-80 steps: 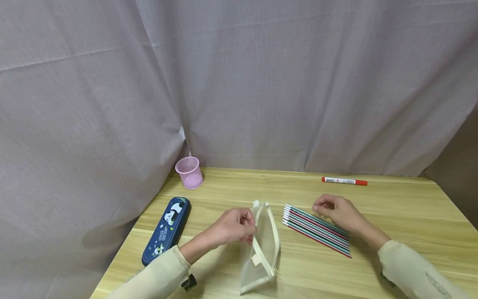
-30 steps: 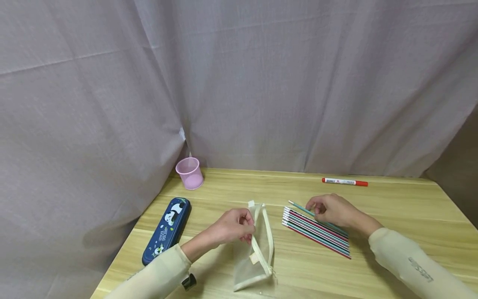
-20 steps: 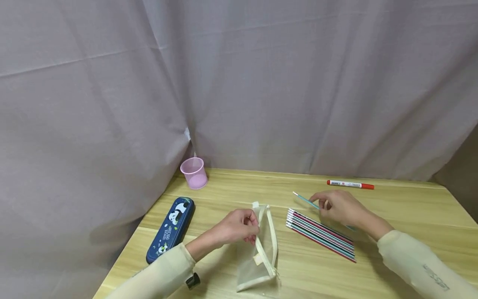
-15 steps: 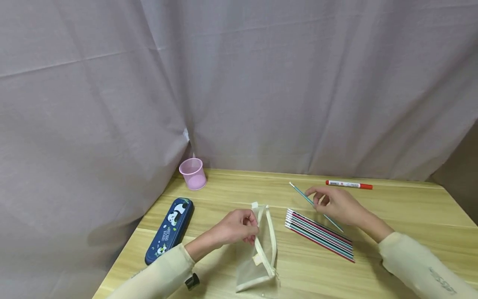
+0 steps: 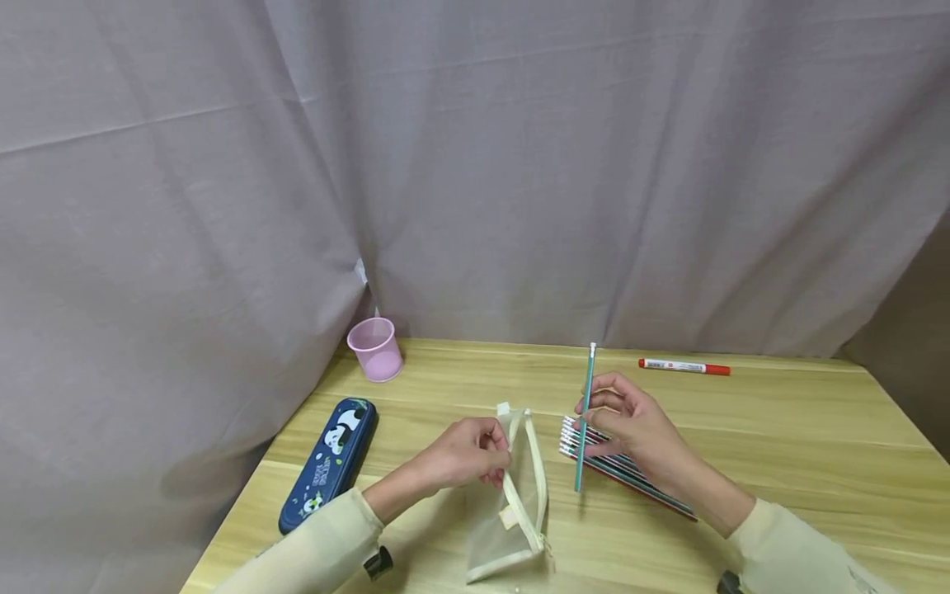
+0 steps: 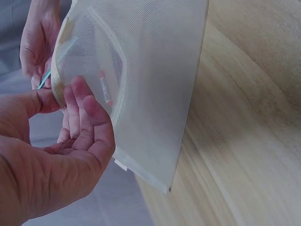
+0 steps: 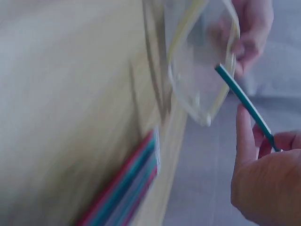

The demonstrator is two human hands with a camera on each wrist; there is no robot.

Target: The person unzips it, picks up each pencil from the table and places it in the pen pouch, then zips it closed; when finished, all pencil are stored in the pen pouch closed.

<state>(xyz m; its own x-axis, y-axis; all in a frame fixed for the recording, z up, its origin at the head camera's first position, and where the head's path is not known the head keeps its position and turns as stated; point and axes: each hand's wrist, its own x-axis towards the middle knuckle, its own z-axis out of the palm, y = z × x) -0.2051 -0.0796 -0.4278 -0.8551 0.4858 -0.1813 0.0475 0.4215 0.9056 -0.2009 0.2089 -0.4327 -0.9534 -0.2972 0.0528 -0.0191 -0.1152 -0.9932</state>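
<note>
My left hand (image 5: 466, 452) pinches the cream rim of a clear mesh zip pouch (image 5: 514, 503) and holds its mouth open on the wooden table (image 5: 779, 445). In the left wrist view the left hand's fingers (image 6: 77, 110) curl round the pouch (image 6: 155, 84) rim. My right hand (image 5: 629, 429) holds one teal pencil (image 5: 584, 412) nearly upright, just right of the pouch mouth. In the right wrist view the teal pencil (image 7: 244, 103) points toward the open pouch (image 7: 202, 66). Below the right hand lies a row of several coloured pencils (image 5: 631, 474), partly hidden by it.
A blue panda pencil case (image 5: 329, 462) lies to the left of the pouch. A pink cup (image 5: 375, 348) stands at the back left by the grey curtain (image 5: 475, 165). A red marker (image 5: 684, 366) lies at the back right.
My right hand picked one teal pencil out of the row, lifted it and swung it from slanting to nearly upright, moving left toward the pouch. The left hand kept its hold.
</note>
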